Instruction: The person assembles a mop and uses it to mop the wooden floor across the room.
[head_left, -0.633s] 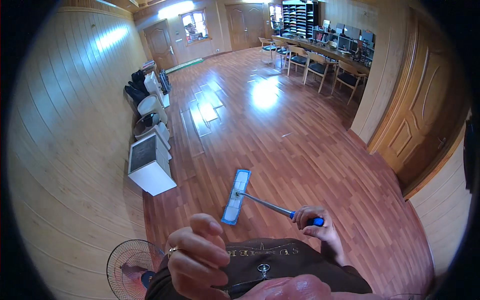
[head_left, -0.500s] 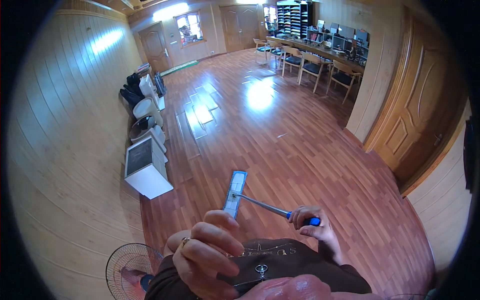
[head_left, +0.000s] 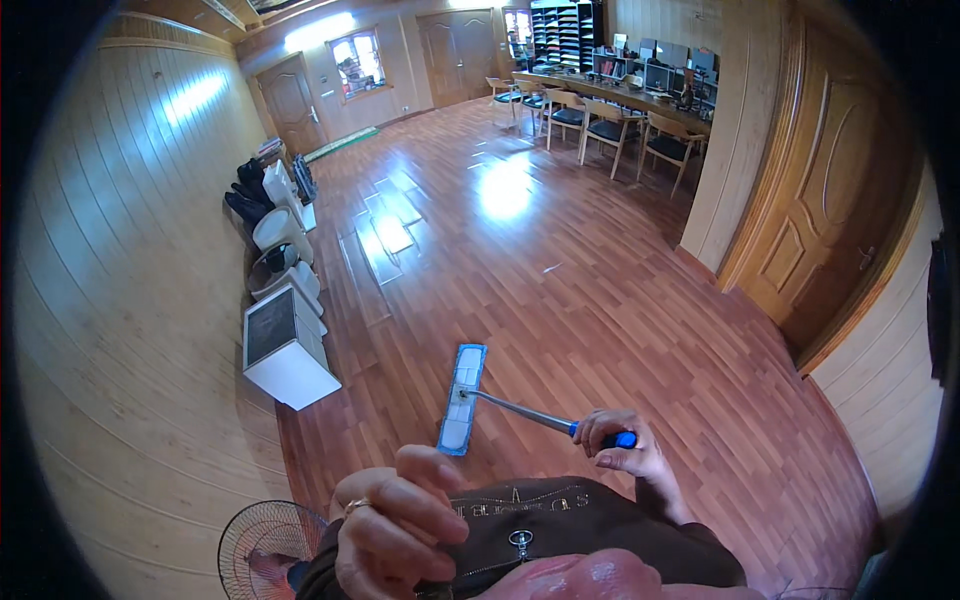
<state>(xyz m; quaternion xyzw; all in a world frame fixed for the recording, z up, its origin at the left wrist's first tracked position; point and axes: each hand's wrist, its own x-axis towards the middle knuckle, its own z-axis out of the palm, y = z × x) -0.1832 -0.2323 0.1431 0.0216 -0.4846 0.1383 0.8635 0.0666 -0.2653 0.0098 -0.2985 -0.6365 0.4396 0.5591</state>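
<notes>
My right hand (head_left: 628,446) is closed around the blue grip of a flat mop. The mop's grey metal handle (head_left: 520,411) slants left and away to a long, flat mop head (head_left: 463,395) with a blue edge and a whitish top plate, lying on the wood floor. Raised close to the camera, my left hand (head_left: 400,520) has loosely curled fingers held apart, with a ring on one and nothing visible in them. It is nearest to my dark top, apart from the mop.
A white box-shaped unit (head_left: 295,370), bins (head_left: 275,230) and black bags line the left wall. A wire-caged fan (head_left: 265,550) stands at lower left. Wooden chairs (head_left: 605,130) line a long desk at far right. A wooden door (head_left: 825,200) is on the right.
My left hand has drawn a little left and down, so the near end of the mop head now shows. My right hand keeps its hold on the mop. The whole view has shifted slightly.
</notes>
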